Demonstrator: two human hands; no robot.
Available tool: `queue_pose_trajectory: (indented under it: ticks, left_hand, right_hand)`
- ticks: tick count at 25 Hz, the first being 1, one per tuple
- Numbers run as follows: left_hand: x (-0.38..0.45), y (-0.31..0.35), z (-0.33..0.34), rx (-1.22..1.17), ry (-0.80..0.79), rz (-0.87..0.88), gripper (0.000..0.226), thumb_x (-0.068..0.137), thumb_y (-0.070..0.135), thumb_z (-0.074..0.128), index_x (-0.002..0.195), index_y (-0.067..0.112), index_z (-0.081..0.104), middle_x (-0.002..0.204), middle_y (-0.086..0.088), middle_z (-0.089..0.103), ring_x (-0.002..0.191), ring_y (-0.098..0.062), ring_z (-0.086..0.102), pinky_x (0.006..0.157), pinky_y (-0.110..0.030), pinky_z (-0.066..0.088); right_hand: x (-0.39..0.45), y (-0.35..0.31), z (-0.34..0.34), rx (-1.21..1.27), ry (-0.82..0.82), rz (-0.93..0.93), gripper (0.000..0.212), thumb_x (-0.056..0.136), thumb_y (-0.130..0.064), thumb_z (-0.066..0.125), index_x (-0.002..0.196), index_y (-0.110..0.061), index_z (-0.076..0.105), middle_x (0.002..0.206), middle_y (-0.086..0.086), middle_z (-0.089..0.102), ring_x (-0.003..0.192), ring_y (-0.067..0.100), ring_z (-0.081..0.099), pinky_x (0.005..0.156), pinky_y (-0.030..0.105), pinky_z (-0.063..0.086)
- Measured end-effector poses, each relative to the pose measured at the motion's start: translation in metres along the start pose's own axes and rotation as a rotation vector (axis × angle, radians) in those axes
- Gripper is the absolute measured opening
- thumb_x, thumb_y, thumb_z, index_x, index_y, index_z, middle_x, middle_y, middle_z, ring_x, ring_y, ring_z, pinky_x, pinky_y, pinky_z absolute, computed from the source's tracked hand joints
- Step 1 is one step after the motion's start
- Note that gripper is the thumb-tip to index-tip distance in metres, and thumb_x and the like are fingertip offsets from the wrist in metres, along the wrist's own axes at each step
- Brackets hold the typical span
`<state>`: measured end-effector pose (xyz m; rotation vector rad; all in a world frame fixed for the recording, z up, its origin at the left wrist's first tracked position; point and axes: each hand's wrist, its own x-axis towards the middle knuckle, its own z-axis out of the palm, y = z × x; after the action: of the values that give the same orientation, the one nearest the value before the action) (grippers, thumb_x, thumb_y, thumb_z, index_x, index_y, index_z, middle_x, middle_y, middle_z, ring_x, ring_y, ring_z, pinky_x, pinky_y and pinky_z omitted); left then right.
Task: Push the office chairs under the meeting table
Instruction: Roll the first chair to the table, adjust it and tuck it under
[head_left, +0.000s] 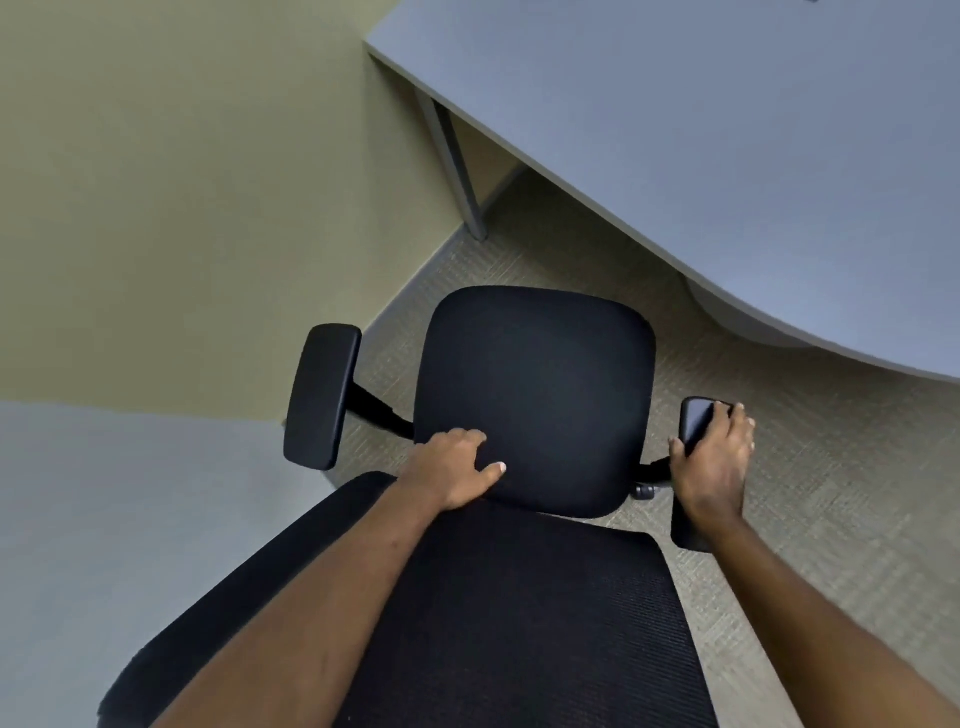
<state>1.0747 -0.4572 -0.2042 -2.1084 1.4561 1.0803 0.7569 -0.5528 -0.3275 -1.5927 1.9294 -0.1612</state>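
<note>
A black office chair (540, 384) stands right below me, its mesh backrest (519, 623) nearest and its seat pointing toward the grey meeting table (727, 130) at the upper right. The seat's front edge sits a short way from the table's curved edge. My left hand (452, 467) rests flat on the rear left of the seat, fingers spread. My right hand (714, 457) is closed over the chair's right armrest (696, 421). The left armrest (322, 395) is free.
A beige wall (182, 182) runs along the left, meeting the carpet (805, 493) close to the chair's left armrest. A grey metal table leg (457, 166) stands near the wall corner. A grey surface (104, 519) fills the lower left.
</note>
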Motion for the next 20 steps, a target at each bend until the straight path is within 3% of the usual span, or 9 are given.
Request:
queue_pose_trajectory:
  ticks: [4,7,10,13,17,20]
  left_hand:
    - [0.019,-0.079,-0.03,-0.028,0.408,-0.108,0.06,0.1,0.05,0.056,0.144,0.01,0.051,0.145,-0.012,0.055,0.132,-0.031,0.051,0.108,-0.05,0.044]
    - [0.032,-0.119,-0.041,0.011,0.569,-0.08,0.061,0.098,0.042,0.06,0.146,0.005,0.048,0.154,-0.015,0.048,0.137,-0.034,0.045,0.111,-0.051,0.037]
    - [0.045,-0.144,-0.044,0.046,0.624,-0.085,0.069,0.099,0.043,0.058,0.156,0.009,0.039,0.166,-0.013,0.031,0.15,-0.035,0.031,0.12,-0.056,0.027]
    - [0.058,-0.17,-0.047,-0.221,0.633,-0.189,0.078,0.103,0.048,0.054,0.163,0.01,0.023,0.171,-0.012,0.02,0.155,-0.035,0.021,0.125,-0.056,0.022]
    - [0.071,-0.195,-0.053,-0.51,0.611,-0.233,0.099,0.089,0.064,0.068,0.162,0.018,0.019,0.159,-0.01,0.037,0.14,-0.033,0.044,0.11,-0.05,0.042]
    - [0.077,-0.205,-0.064,-0.691,0.552,-0.314,0.101,0.068,0.081,0.073,0.146,0.024,0.043,0.133,0.0,0.059,0.109,-0.024,0.059,0.09,-0.039,0.049]
  right_hand:
    - [0.004,0.007,0.003,-0.029,0.013,-0.032,0.083,0.093,-0.015,0.078,0.159,0.001,0.029,0.17,0.028,0.02,0.159,0.048,0.013,0.13,0.059,0.013]
    - [0.009,0.009,0.006,-0.072,0.025,-0.054,0.082,0.093,-0.016,0.078,0.158,0.004,0.031,0.169,0.03,0.022,0.157,0.05,0.016,0.129,0.06,0.017]
    - [0.014,0.01,0.009,-0.105,0.029,-0.061,0.08,0.093,-0.016,0.077,0.156,0.005,0.034,0.166,0.029,0.026,0.155,0.05,0.02,0.128,0.062,0.02]
    - [0.019,0.013,0.011,-0.137,0.03,-0.092,0.073,0.091,-0.014,0.079,0.149,0.007,0.04,0.152,0.031,0.038,0.143,0.054,0.033,0.119,0.068,0.032]
    - [0.015,0.012,0.01,-0.129,0.032,-0.067,0.077,0.094,-0.02,0.076,0.156,0.002,0.035,0.167,0.026,0.027,0.155,0.047,0.021,0.125,0.063,0.025]
    - [0.01,0.01,0.01,-0.123,0.039,-0.036,0.079,0.096,-0.022,0.074,0.159,-0.001,0.032,0.171,0.022,0.022,0.159,0.043,0.016,0.128,0.06,0.021]
